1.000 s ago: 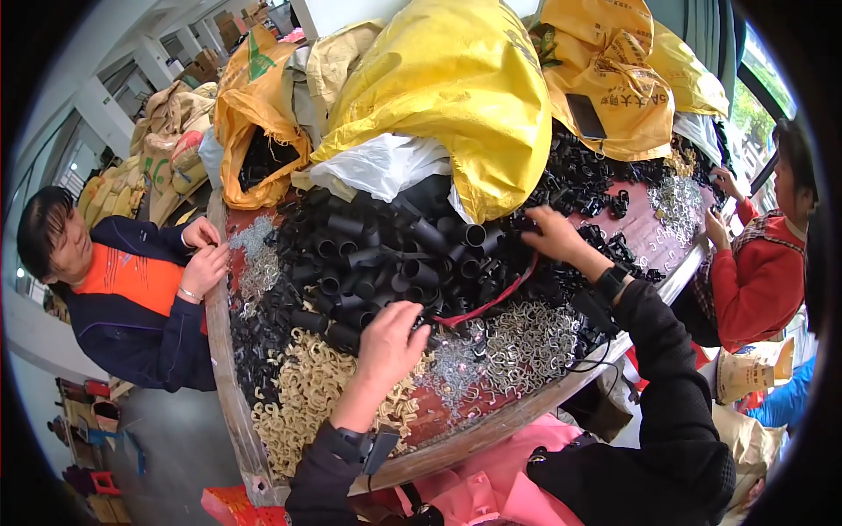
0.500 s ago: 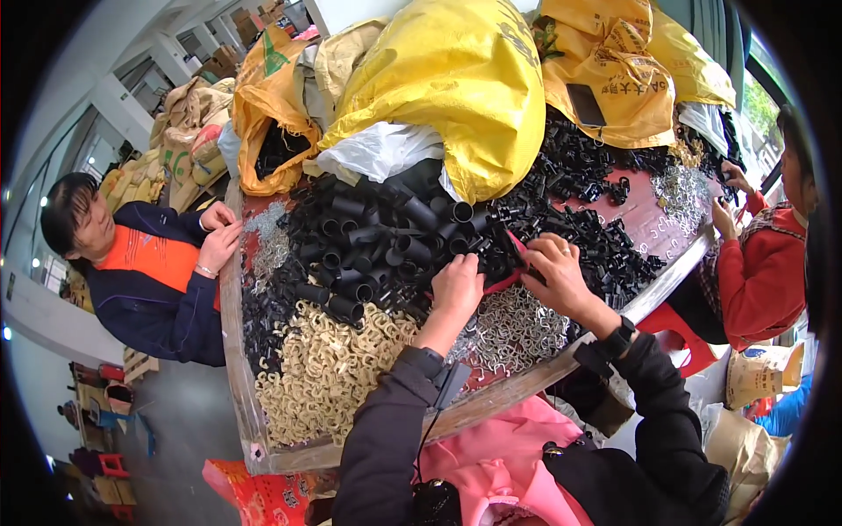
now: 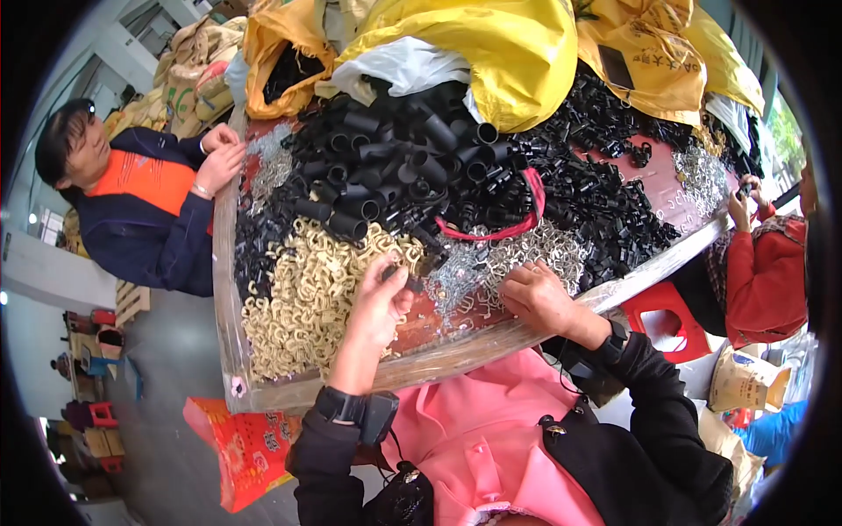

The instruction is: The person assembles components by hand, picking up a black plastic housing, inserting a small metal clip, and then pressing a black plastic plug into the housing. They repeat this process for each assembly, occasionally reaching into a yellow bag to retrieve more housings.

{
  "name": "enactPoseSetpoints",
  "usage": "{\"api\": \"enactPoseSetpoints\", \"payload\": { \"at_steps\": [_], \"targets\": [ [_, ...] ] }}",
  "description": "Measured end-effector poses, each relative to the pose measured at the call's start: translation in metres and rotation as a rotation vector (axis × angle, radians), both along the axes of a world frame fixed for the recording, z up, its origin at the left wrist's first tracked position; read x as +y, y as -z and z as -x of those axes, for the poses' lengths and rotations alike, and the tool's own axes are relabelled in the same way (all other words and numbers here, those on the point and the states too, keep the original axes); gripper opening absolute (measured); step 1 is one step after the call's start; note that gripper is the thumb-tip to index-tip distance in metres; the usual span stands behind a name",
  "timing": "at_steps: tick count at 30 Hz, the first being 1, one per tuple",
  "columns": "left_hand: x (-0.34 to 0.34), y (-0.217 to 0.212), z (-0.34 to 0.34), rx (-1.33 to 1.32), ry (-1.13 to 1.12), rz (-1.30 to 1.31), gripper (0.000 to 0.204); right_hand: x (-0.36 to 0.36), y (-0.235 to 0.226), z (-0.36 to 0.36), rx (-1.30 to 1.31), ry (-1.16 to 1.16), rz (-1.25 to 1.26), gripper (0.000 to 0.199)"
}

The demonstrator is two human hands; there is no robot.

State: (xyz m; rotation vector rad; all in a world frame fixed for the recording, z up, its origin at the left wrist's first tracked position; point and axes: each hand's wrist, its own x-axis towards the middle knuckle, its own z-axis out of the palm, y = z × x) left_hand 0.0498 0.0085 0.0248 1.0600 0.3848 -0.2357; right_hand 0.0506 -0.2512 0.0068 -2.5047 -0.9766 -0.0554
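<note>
My left hand (image 3: 375,302) is closed around a small black plastic part (image 3: 402,279), above the edge of a pile of cream C-shaped pieces (image 3: 303,307). My right hand (image 3: 537,300) rests at the near side of a heap of silver metal hooks (image 3: 535,252); its fingers are bent together, and whatever they hold is hidden. Between the hands lies a patch of small silvery pieces (image 3: 458,273). Beyond them, a pink-red strap (image 3: 504,233) curves over the black parts. Black plastic tubes (image 3: 412,162) are heaped farther back.
A wooden rim (image 3: 447,358) edges the red table. Large yellow sacks (image 3: 517,57) stand at the back, one with a phone (image 3: 616,67) on it. One co-worker (image 3: 149,193) sits at the left, another (image 3: 767,263) at the right. A red stool (image 3: 667,323) stands below the right edge.
Both hands have come nearer from the black parts, the left one also leftward with a small black part. The pink-red strap, earlier at my hands, now lies on the heap. The view has shifted.
</note>
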Motion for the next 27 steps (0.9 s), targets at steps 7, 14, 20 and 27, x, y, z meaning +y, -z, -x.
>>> {"api": "enactPoseSetpoints", "payload": {
  "at_steps": [7, 14, 20, 27],
  "targets": [
    [0.015, 0.026, 0.04, 0.019, 0.141, 0.09, 0.013, 0.008, -0.005, -0.041, -0.277, 0.262, 0.0, 0.014],
    [0.01, 0.026, 0.036, 0.021, 0.107, 0.157, 0.011, -0.028, -0.013, -0.061, -0.349, -0.051, 0.264, 0.015],
    [0.005, 0.023, 0.032, 0.035, 0.1, 0.186, 0.014, -0.065, -0.076, -0.082, -0.087, 0.244, -0.381, 0.009],
    [-0.01, 0.021, 0.02, 0.051, 0.151, 0.158, 0.021, -0.068, -0.099, -0.055, 0.848, 0.131, -0.864, 0.014]
  ]
}}
